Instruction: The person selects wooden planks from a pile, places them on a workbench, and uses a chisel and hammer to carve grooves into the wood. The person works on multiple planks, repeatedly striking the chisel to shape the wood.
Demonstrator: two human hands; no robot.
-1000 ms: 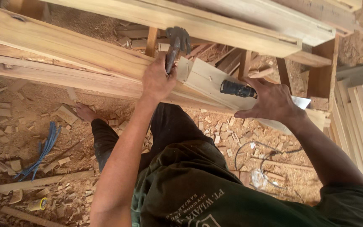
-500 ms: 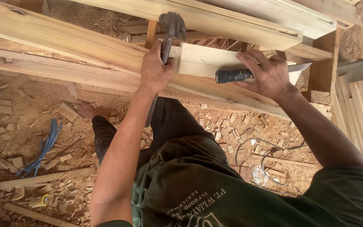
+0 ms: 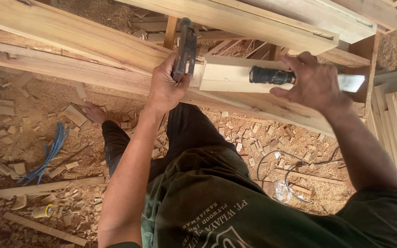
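The hammer (image 3: 184, 50), gripped by the left hand (image 3: 166, 87), is now raised at 12 o'clock, while the chisel (image 3: 272, 76) is pinched by the right hand (image 3: 315, 80) against the wooden block (image 3: 226, 73).

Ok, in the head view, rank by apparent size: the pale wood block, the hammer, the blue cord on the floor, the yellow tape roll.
1. pale wood block
2. hammer and blue cord: look alike in extent, and the cord lies farther off, so unranked
3. yellow tape roll

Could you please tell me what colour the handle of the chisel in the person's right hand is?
Black; the chisel handle shows best in the head view.
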